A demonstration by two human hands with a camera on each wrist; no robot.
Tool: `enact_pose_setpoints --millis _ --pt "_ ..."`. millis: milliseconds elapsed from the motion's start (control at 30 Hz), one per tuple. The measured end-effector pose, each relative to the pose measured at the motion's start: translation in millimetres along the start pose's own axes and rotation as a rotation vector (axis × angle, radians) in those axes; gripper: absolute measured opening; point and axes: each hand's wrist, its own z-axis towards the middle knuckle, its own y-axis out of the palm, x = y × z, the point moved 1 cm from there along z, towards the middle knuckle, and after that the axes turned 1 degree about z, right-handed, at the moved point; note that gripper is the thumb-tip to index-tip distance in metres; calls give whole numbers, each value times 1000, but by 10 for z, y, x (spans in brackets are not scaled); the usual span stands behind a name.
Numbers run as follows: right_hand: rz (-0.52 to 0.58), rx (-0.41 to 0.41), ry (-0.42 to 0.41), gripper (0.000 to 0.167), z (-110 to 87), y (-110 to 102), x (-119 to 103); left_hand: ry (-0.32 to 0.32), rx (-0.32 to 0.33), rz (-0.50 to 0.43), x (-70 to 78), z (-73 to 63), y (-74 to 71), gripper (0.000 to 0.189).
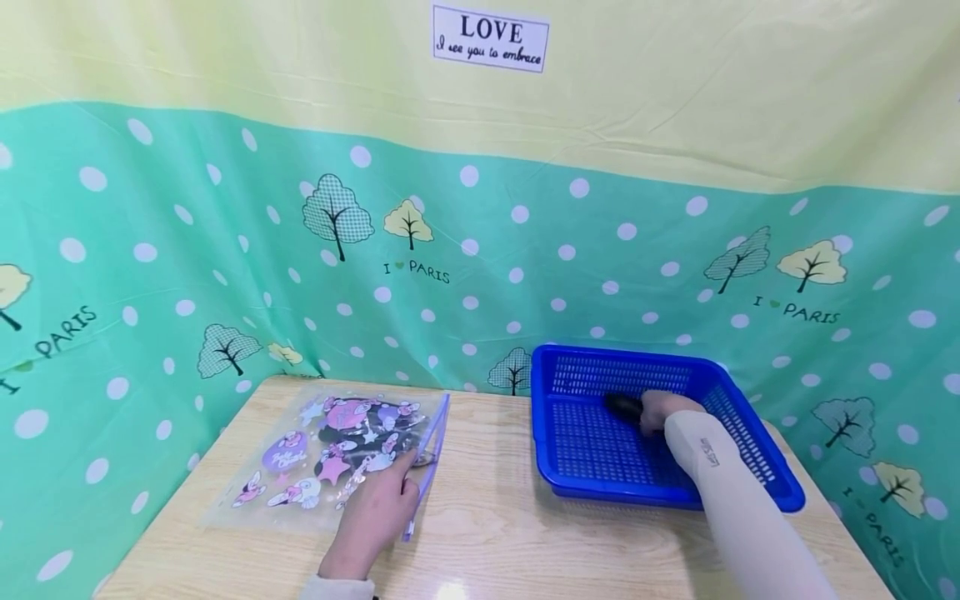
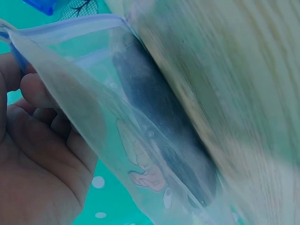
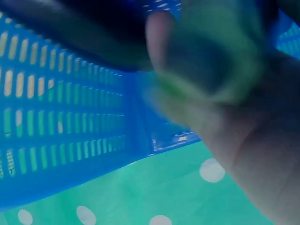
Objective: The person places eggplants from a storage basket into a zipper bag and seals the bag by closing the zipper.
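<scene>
A clear zip bag [image 1: 247,500] with pink and purple cartoon prints lies on the left of the table, its purple zip edge facing right. Long dark eggplant-like shapes [image 2: 150,98] show through its film. My left hand [image 1: 381,508] pinches the bag's mouth, thumb and fingers on either side of the film in the left wrist view. Over on the right, my right hand [image 1: 666,408] reaches into a blue slotted basket [image 1: 622,493] and grips a dark eggplant [image 1: 621,407] by its greenish end, which is blurred in the right wrist view.
Both the bag and the basket stand on a light wood table [image 1: 487,483]. A green and yellow curtain [image 1: 450,333] with white dots and trees hangs close behind the table and along its sides. The basket's raised walls surround my right hand.
</scene>
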Motion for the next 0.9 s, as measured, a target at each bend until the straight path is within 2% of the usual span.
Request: enact_pose_setpoints --millis 33,167,233,400,600,900 --pt "-8 4 -20 31 0 -7 -15 0 -2 0 -1 1 2 51" --pt "43 -12 -65 58 6 -8 -63 -3 -8 0 -2 3 11 51" --pt "113 -40 -79 68 6 6 -92 -7 -9 0 -3 4 14 51" --pt "252 -77 -122 69 6 22 -209 -16 -12 1 -5 2 21 51" --pt "344 -123 -206 74 -47 -72 -437 -20 -11 -4 -16 -1 2 51" --pt "432 -25 -356 59 -157 -241 -571 -22 -13 -22 -7 -5 -15 51"
